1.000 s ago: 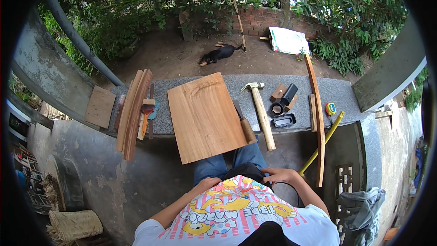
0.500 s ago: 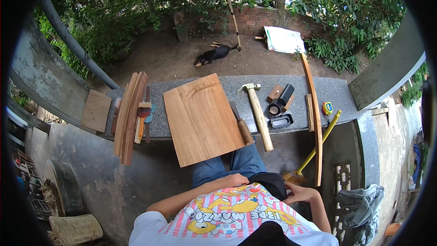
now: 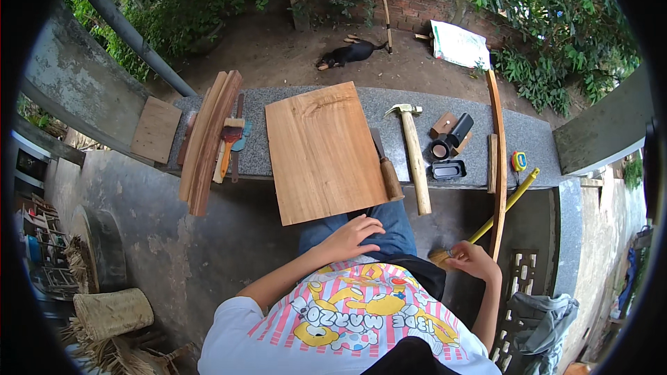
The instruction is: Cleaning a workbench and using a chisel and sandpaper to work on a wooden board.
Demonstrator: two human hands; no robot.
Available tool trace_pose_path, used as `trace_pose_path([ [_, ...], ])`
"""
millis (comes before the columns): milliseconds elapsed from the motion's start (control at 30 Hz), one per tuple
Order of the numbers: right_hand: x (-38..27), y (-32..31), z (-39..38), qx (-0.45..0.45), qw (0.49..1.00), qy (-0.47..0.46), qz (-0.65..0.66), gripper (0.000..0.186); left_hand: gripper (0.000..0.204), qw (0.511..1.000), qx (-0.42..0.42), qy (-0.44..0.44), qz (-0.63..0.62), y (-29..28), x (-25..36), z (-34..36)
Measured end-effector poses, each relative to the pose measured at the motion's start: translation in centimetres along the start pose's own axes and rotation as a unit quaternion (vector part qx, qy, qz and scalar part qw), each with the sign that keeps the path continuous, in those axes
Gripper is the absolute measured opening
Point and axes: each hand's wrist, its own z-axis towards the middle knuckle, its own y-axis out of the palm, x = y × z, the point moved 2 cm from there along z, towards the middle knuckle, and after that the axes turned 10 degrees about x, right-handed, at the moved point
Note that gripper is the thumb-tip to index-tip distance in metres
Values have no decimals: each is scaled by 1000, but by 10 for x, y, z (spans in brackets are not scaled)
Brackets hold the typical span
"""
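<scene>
A grey stone bench (image 3: 533,137) runs across an open porch. Closest in, both hands have just moved off the shirt (image 3: 361,305). The left hand (image 3: 353,239) is now up over the blue jeans (image 3: 399,230), its fingers loose and a little apart, with nothing in it. The right hand (image 3: 474,262) has swung out to the side, by the broom's brush end (image 3: 439,257). Its fingers are bent, and I cannot tell if they touch or hold anything. So neither hand is on the wood just now.

The wide flat board (image 3: 323,156) has stayed on the bench, with its near end poking out over the lap. A wood-handled blade (image 3: 392,179) lies at its right edge, and a hammer (image 3: 415,156) lies just past that. Farther off, a black dog (image 3: 353,53) lies on the dirt before a brick wall (image 3: 408,8).
</scene>
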Motion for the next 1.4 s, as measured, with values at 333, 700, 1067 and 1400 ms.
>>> trace_pose_path([
  [333,-143,67,103,253,854,-403,-213,71,59,903,213,-53,370,1,-65,-22],
  [700,-124,84,143,296,884,-312,-182,77,45,907,266,-18,327,-28,-32,-25],
  [1067,-120,92,162,265,858,-407,-166,66,30,874,277,120,380,-160,77,-15],
  [1400,-161,14,112,345,809,-469,81,48,33,807,350,162,447,-245,106,48],
])
